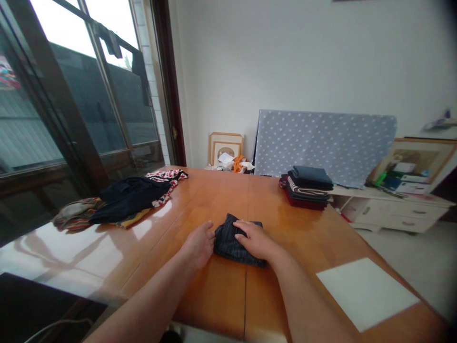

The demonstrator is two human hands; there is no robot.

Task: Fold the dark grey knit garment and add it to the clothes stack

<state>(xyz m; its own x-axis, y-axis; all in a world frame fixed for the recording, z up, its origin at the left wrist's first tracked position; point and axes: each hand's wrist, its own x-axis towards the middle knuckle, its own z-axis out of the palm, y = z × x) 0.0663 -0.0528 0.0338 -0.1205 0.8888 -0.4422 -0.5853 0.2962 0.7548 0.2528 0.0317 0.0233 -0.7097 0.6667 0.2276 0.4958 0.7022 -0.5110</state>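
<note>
Folded garment (233, 247): dark blue-grey, faint lighter streaks. Stack of clothes (309, 188): slate blue at top, black below, a layer of dark and pale stripes, maroon at bottom. Loose clothes (130, 195): navy; red, white and black print; mustard; multicoloured stripes. Table (221, 195): glossy orange-brown. Draped cloth (321, 143): grey-blue, white spots. Sheet (367, 293): plain, off-white. Wall (285, 57): plain white. Cabinet (387, 212): white. Door frame (167, 85): dark reddish brown.

The head view looks forward and down across the nearby table (210, 197).
</note>
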